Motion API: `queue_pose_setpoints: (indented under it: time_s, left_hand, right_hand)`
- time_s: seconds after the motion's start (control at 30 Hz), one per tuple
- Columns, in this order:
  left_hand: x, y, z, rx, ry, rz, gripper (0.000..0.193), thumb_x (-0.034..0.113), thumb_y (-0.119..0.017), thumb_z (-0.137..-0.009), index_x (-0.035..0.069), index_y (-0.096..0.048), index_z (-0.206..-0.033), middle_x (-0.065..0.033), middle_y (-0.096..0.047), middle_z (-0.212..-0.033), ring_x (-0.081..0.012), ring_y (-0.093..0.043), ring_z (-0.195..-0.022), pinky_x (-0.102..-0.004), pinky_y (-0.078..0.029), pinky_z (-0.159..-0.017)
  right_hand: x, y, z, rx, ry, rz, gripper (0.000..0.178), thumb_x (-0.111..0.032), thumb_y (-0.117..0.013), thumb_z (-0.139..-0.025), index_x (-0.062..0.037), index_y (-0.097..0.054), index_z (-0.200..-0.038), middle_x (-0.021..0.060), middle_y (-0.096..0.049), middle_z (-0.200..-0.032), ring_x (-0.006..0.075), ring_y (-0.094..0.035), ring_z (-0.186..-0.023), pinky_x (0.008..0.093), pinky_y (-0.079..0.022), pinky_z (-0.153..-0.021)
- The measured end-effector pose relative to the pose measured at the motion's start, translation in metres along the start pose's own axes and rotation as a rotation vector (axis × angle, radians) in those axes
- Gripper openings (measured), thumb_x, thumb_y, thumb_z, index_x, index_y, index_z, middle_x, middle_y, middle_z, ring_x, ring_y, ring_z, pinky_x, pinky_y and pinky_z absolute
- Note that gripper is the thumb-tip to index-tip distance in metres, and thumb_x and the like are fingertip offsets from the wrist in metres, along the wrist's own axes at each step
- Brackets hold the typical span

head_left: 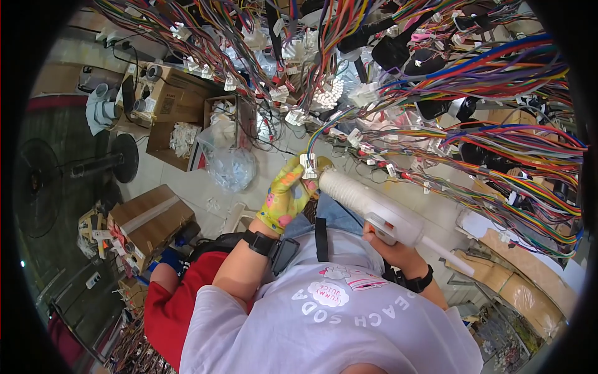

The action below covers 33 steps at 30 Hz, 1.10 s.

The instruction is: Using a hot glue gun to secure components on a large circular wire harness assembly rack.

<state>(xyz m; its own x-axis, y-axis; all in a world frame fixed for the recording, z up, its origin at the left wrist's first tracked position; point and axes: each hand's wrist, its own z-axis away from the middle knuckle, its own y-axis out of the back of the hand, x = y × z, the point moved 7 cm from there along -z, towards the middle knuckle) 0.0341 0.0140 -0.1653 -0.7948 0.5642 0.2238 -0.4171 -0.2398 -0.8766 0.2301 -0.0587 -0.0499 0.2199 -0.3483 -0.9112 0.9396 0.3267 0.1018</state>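
Note:
My left hand (pixel 283 194), in a yellow patterned glove, is closed on a white plastic connector (pixel 308 167) in front of my body. Several coloured wires (pixel 328 126) run from this connector up to the hanging harnesses. With my right hand (pixel 398 254) I grip a large white hot glue gun (pixel 398 218), fingers wrapped round its handle near the orange-and-grey part. Its ribbed front end (pixel 336 186) points at the connector, close beside my left fingers; whether they touch I cannot tell. A long pale glue stick (pixel 447 254) sticks out of the gun's back.
Bundles of wire harnesses (pixel 486 81) with white connectors hang across the top and right. To the left are a clear plastic bag (pixel 230 168), open cardboard boxes (pixel 163 138), a taped carton (pixel 149 221) and a black fan (pixel 124 158). A person's red sleeve (pixel 187 305) is close at my left.

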Motion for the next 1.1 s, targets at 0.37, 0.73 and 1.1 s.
queue_pose_setpoints:
  time_s: [0.37, 0.73, 1.1]
  left_hand:
    - [0.003, -0.003, 0.000, 0.111, -0.046, 0.015, 0.033, 0.017, -0.057, -0.090, 0.008, -0.051, -0.121, -0.0063, -0.059, -0.107, -0.0155, -0.057, -0.092, -0.0272, -0.048, -0.072]
    - [-0.002, 0.010, -0.001, 0.053, 0.023, 0.073, 0.040, 0.019, -0.059, -0.087, 0.006, -0.054, -0.124, -0.0084, -0.060, -0.118, -0.0213, -0.058, -0.108, -0.0377, -0.046, -0.095]
    - [-0.006, 0.020, -0.004, 0.054, 0.003, 0.059, 0.044, 0.024, -0.059, -0.088, 0.003, -0.051, -0.126, -0.0089, -0.060, -0.115, -0.0208, -0.058, -0.103, -0.0347, -0.047, -0.087]
  right_hand:
    - [0.004, -0.001, -0.001, -0.008, -0.007, 0.052, 0.007, 0.000, -0.062, -0.083, -0.0035, -0.057, -0.087, 0.0008, -0.054, -0.077, 0.0104, -0.052, -0.075, 0.0250, -0.042, -0.068]
    - [0.002, -0.002, -0.002, -0.015, 0.003, 0.138, 0.005, -0.001, -0.060, -0.084, -0.0042, -0.056, -0.084, 0.0004, -0.054, -0.076, 0.0097, -0.050, -0.072, 0.0249, -0.042, -0.065]
    - [0.004, -0.002, 0.000, 0.010, -0.027, 0.041, 0.006, -0.003, -0.060, -0.085, -0.0043, -0.055, -0.086, 0.0014, -0.054, -0.077, 0.0102, -0.052, -0.073, 0.0248, -0.044, -0.066]
